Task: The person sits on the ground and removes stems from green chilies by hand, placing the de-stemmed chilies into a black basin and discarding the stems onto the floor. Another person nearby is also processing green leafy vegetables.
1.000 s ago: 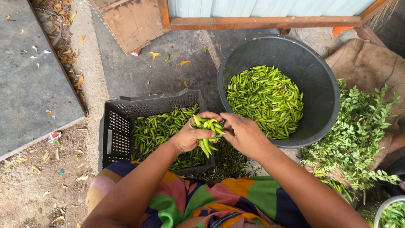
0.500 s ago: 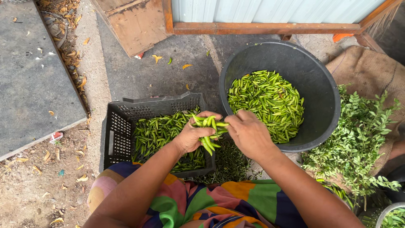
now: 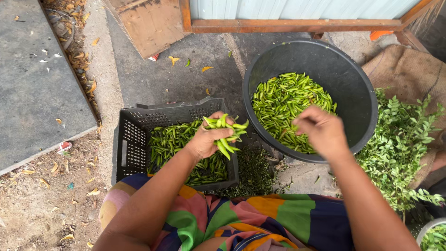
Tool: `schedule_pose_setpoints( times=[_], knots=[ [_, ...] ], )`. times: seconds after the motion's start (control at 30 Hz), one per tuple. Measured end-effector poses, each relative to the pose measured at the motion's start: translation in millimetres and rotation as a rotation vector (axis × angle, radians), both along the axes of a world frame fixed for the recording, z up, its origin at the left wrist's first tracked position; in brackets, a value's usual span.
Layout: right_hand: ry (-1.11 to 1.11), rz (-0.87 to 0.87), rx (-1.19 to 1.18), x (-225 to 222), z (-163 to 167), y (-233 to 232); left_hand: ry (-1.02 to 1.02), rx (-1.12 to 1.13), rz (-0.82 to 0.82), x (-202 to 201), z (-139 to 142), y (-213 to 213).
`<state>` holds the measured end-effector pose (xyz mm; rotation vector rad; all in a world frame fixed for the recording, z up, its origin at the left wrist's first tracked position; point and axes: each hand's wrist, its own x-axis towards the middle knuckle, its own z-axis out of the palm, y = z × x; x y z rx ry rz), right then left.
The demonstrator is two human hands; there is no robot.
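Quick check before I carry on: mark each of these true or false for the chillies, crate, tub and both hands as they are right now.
1. The left hand grips a bunch of green chillies. True.
2. The right hand is over the black crate. False: it is over the round black tub.
3. The black crate holds green chillies. True.
4. The tub is empty. False: it holds a heap of green chillies.
5. Leafy green sprigs lie right of the tub. True.
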<state>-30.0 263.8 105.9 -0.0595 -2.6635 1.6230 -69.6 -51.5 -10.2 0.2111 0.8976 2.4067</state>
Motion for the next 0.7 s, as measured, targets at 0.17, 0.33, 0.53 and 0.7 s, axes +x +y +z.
schedule_pose_setpoints(
  times=[0.17, 0.33, 0.53, 0.7],
  knots=[
    [0.233, -0.146, -0.059, -12, -2, 41, -0.064, -0.012, 0.028, -2, -1, -1],
    [-0.003, -0.364, 0.612, -14, 11, 42, -0.071, -0.006, 0.018, -2, -2, 2],
    [0.419, 0.249, 0.83, 13, 16, -17, -0.074, -0.02, 0.002, -3, 1, 3],
    [0.764, 0.605, 0.745, 22, 9, -81, -0.07, -0.007, -0.077, 3, -1, 7]
  ],
)
